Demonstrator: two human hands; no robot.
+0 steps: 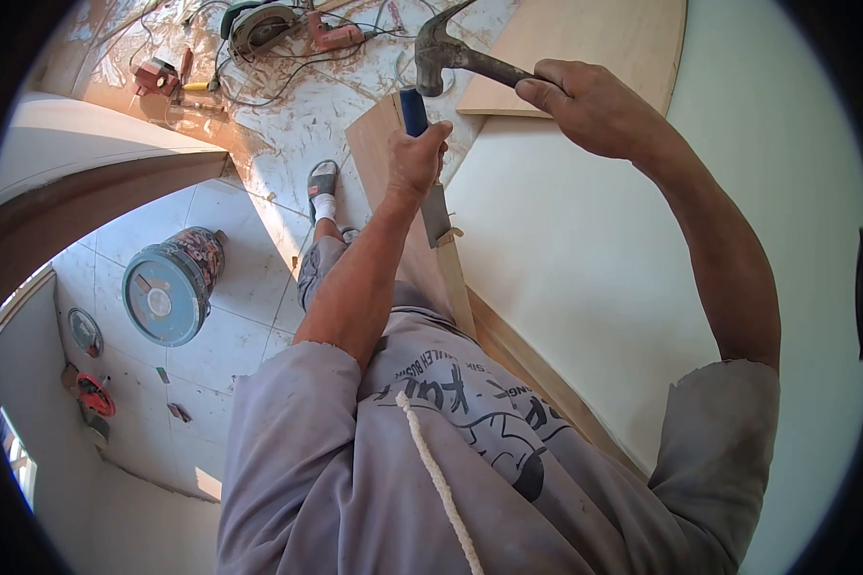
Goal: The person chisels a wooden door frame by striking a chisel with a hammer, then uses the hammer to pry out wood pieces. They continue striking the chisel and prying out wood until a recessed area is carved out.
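My left hand point(417, 163) is wrapped round the blue handle point(413, 112) of a chisel. Its flat metal blade point(436, 215) rests against the edge of a wooden board point(458, 287), where a small curl of wood point(454, 234) sticks out. In my right hand point(590, 103) is the handle of a claw hammer point(438, 59), its head just above the butt of the chisel. Whether the hammer touches the handle I cannot tell.
A circular saw point(261, 31), a red drill point(334, 34) and a red power tool point(156, 77) lie with cables on the dusty floor. A lidded bucket point(161, 297) stands at left. A wooden panel point(585, 48) is at the top, beside a white wall point(777, 192).
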